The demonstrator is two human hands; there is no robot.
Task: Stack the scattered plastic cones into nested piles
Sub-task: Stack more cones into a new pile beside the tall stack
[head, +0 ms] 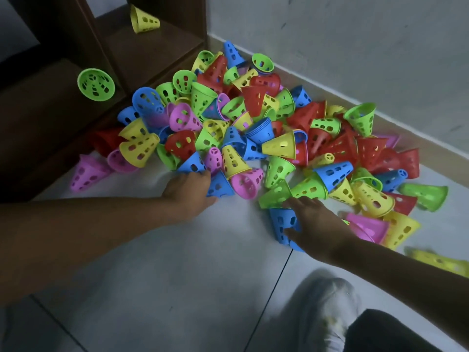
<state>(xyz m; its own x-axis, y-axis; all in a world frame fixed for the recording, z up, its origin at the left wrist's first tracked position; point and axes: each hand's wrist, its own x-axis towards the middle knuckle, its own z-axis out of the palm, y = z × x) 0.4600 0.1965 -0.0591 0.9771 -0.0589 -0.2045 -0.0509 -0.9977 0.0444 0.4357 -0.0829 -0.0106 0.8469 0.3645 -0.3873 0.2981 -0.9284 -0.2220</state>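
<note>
1. Shelf unit (142,52), far left: a green cone (96,84) and a yellow cone (144,19) lie on its boards, well apart from the main heap. Risk: both are easily overlooked and left unstacked.
2. Left hand (189,190): fingers reach the near edge of the cone heap (253,128) on the floor (177,262), touching a blue cone (219,185); whether they grip it cannot be told. Risk: pulling a cone from the heap's foot could send those resting above it sliding outward.
3. Right hand (313,224): thumb and fingers curl round a second blue cone (283,224) lying on its side. A translucent green cone (275,195) touches the fingertips. Risk: a side-on grip may squeeze the thin perforated wall and the cone could slip.
4. Heap generally: colours are mixed and some cones are already part-nested. Risk: mis-seated cones could jam.
5. Far right: a blurred yellow cone (436,260) lies apart, near the person's shoe (330,308). Risk: it could be kicked away.
</note>
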